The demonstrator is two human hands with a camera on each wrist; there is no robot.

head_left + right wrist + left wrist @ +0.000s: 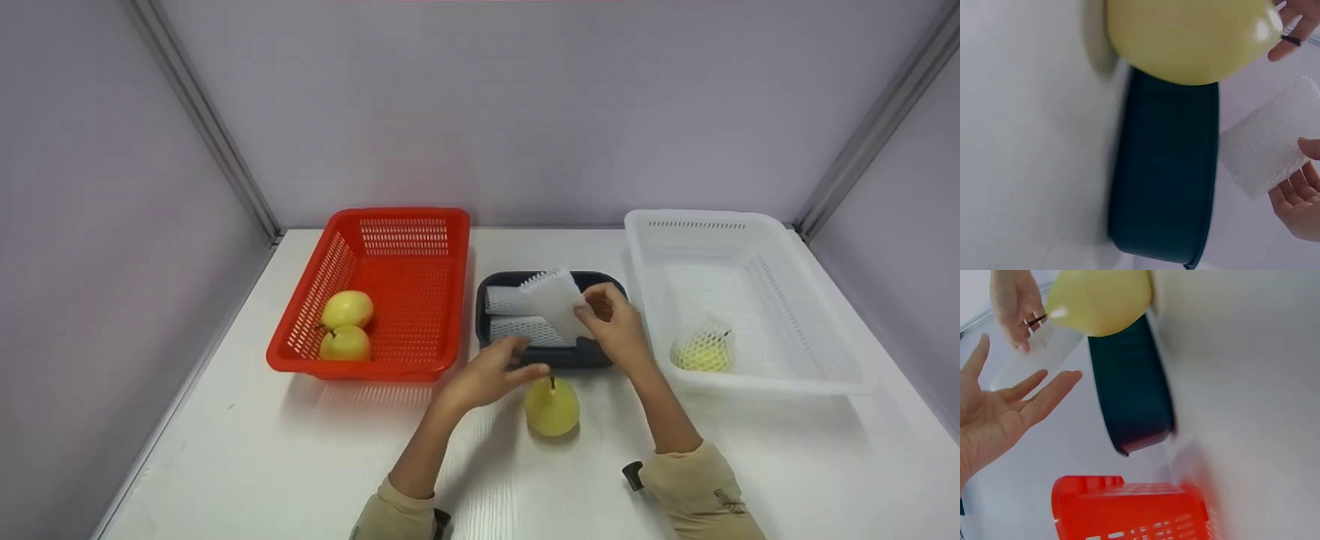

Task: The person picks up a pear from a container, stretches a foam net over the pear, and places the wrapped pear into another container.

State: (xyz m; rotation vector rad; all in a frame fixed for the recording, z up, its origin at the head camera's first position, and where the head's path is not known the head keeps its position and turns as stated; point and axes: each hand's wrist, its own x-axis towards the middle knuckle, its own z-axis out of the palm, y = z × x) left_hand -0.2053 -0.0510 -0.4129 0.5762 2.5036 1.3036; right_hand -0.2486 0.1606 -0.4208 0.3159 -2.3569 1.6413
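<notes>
My right hand (616, 330) pinches a white foam net sleeve (556, 304) by one end, above a dark tray (600, 358). In the right wrist view that foam net sleeve (1275, 138) looks flat, held between thumb and fingers. My left hand (486, 377) hovers with fingers spread, holding nothing, near the tray's front left. A yellow pear (553, 409) stands upright on the table in front of the tray, stem up, just below the left thumb in the head view. More foam net sleeves (517, 330) lie inside the tray.
To the left, a red basket (409, 367) contains two yellow pears (347, 309). At the right stands a white basket (765, 384) with one net-wrapped pear (705, 351) in it. Walls (465, 112) enclose the white table (247, 450) at the back and sides.
</notes>
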